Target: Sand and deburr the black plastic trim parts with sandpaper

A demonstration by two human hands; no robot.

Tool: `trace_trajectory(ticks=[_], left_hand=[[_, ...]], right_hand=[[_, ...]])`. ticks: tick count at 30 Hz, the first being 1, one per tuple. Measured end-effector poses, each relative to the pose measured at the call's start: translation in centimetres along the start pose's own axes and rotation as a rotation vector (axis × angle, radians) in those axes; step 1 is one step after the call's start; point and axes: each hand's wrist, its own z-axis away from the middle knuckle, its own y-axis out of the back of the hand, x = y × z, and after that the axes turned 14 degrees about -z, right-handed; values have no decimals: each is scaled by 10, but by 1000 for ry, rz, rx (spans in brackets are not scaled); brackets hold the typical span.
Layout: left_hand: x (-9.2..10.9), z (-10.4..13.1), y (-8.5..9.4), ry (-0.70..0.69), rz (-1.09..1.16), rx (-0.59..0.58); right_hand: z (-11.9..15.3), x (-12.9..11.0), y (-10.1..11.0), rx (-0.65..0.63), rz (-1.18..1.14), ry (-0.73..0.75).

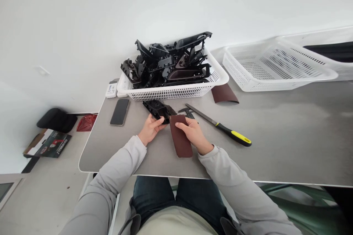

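Note:
My left hand (152,128) is closed on a black plastic part (157,108), thumb on top, above the grey table. In my right hand (195,134) is a strip of brown sandpaper (180,143), pinched with the thumb on its face. The strip's upper edge overlaps the near end of the black part, so I cannot tell whether they touch. Just behind my right hand lies a dark caliper (190,113), partly hidden. A flat file (220,125) with a black and yellow handle rests to the right of that hand.
A white basket (171,91) heaped with black plastic parts stands at the back. Beside it are another sheet of sandpaper (224,94) and a second white basket (275,84). A phone (119,112) and a small white box (111,90) lie at the left. The table's front edge (171,177) is close to my lap.

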Motion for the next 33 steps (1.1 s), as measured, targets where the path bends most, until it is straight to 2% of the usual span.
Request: trace_trajectory(ticks=[12, 16, 21, 27, 33], left_hand=[[4, 5, -8, 9, 9, 19], [0, 7, -13, -2, 2, 87], [-5, 9, -17, 27, 7, 162], [-5, 12, -20, 88, 82, 160], [-7, 9, -19, 78, 100, 165]], right_hand=[[0, 7, -3, -45, 130, 89], [-1, 7, -3, -23, 91, 100], [-2, 6, -2, 50, 17, 24], [-2, 7, -4, -7, 32, 59], [-2, 11, -2, -40, 126, 94]])
